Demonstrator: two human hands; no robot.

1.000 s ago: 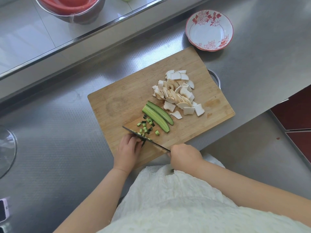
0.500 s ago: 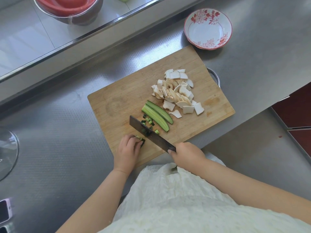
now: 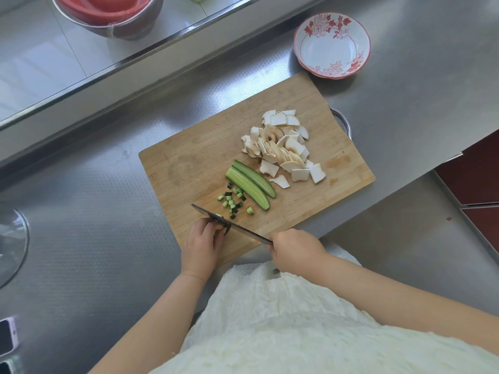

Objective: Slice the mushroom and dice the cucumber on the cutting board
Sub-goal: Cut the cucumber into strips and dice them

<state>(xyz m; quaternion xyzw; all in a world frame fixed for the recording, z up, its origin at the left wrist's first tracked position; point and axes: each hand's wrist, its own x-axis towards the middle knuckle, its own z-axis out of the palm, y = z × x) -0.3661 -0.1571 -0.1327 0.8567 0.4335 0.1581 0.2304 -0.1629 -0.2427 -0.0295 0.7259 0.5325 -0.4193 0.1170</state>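
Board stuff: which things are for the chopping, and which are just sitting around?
For the chopping: board, knife, cucumber strips, cucumber dice, mushroom slices, left hand, right hand.

Sitting around: flowered bowl, steel bowl, phone.

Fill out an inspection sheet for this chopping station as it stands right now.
Surface: steel counter, wooden cutting board lying on it.
Job's things: mushroom slices piled at the board's far right; two long cucumber strips side by side; cucumber dice scattered beside them; knife blade down at the board's near edge.
Clutter: empty floral bowl beyond the board; metal bowl with red contents on the far ledge; phone at the left edge.
Grippers: left hand curled on a cucumber piece against the blade; right hand grips the knife handle.
Cables: nothing seen.
Surroundings: red cabinet fronts at right.
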